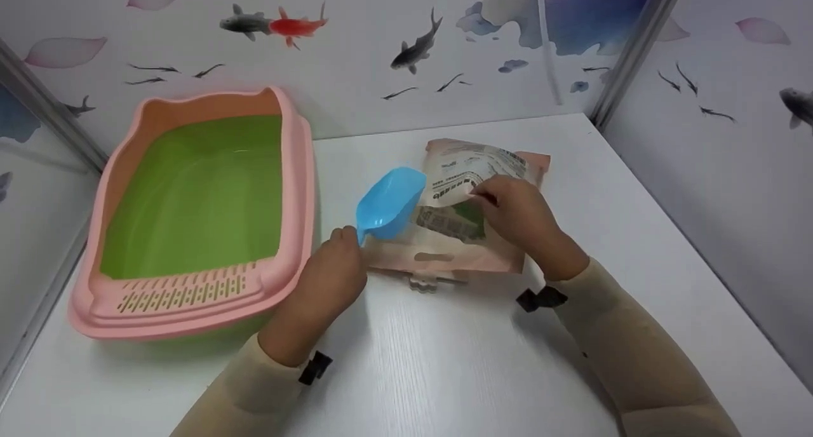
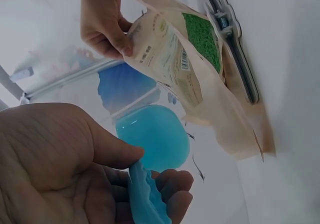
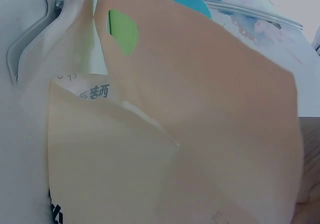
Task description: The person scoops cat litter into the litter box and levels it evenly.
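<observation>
My left hand grips the handle of a blue scoop, whose bowl tilts up beside the bag. In the left wrist view the thumb presses on the ribbed handle and the other fingers curl beneath. My right hand pinches the lifted mouth edge of a beige and pink paper bag that lies on the table. Through the gap, green pellets show inside, in the left wrist view. The raised bag wall fills most of the right wrist view and hides the pinching fingers there.
A litter box with a pink rim and green basin stands at the left, its slotted step facing me. A bag clip lies at the bag's near edge. Printed wall panels border the white table.
</observation>
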### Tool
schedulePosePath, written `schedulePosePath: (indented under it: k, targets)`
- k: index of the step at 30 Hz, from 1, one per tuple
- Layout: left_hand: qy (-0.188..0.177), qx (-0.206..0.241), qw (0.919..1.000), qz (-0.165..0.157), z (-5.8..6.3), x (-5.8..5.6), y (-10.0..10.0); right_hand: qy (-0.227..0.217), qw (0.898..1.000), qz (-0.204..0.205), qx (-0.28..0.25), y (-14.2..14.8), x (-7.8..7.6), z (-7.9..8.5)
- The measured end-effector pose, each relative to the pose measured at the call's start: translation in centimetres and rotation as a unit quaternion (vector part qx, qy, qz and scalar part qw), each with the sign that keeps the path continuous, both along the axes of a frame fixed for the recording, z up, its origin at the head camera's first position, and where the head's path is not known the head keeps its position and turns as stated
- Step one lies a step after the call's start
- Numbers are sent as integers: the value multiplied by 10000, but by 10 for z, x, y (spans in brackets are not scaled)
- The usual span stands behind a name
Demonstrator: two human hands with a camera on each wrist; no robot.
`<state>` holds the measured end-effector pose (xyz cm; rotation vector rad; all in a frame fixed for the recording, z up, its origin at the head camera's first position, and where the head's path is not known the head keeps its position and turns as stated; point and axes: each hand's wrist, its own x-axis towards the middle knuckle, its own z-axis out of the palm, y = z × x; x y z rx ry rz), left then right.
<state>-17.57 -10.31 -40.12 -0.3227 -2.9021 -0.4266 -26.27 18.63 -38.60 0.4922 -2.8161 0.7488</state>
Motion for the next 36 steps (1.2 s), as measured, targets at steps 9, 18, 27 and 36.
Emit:
schedulePosePath:
  k: [9,18,27,36]
  targets:
    - [-272,-184,9991,-258,0,5,-3,-59,9999,-45,-93,0,0,0]
    - [-606,-485,9962,-398,4,12,-2,477,9986,114,-192,2,-1,-4]
    - [-841,-441,9936,-607,4,14,9,571,9983,72,-66,0,2,-5]
    - [-943,-546,9912,-755,4,15,20,732,9936,228,825,-5,6,-4]
